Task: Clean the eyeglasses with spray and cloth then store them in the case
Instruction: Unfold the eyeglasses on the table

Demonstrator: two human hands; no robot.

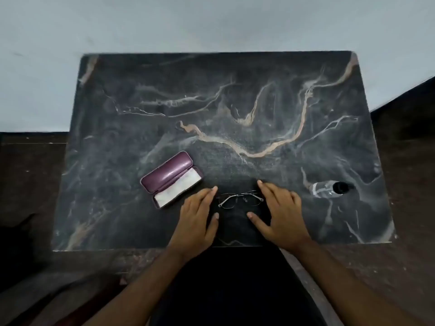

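A plain indoor room, likely domestic, is suggested by a dark marble-patterned table [235,102] set against a bare pale wall [164,24] over a worn brown floor [30,184].

Dark marble table [235,95], pale wall [211,22], dim light.

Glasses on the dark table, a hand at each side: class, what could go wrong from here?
1. The thin glasses lie near the table's front edge; a clumsy grip by the left hand or right hand might bend them or push them off.
2. The spray bottle lies on its side and could roll.
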